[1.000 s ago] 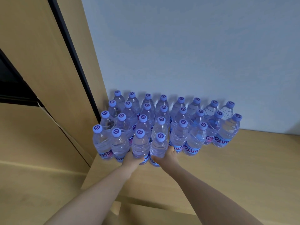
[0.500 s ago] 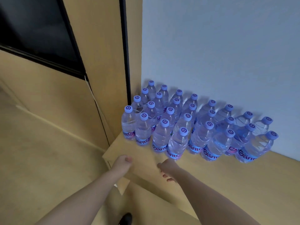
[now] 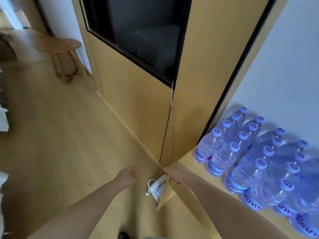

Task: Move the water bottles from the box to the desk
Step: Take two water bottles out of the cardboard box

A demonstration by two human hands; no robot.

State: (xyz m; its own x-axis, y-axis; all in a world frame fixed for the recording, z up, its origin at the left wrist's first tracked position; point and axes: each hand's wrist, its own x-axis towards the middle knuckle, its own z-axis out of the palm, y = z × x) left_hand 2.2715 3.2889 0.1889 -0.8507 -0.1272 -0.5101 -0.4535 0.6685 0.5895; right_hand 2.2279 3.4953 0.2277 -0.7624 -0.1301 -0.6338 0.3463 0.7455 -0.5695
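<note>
Several clear water bottles (image 3: 255,157) with purple caps stand packed in rows on the wooden desk (image 3: 188,163) at the right, against the pale wall. My left hand (image 3: 126,175) hangs over the floor to the left of the desk corner, fingers loosely curled, holding nothing. My right hand (image 3: 174,171) is at the desk's left corner, also holding nothing, its fingers loosely curled and partly hidden. Both hands are apart from the bottles. No box is in view.
A wooden panel with a dark glass window (image 3: 145,35) rises beside the desk. A white corded object (image 3: 158,187) lies on the floor by the desk corner. A small wooden stool (image 3: 62,54) stands at the far left. A dark shoe tip (image 3: 123,236) shows below.
Both hands let go of the front bottles and drew back past the desk edge. The view swung left, so the bottles now sit at the right and the floor fills the left.
</note>
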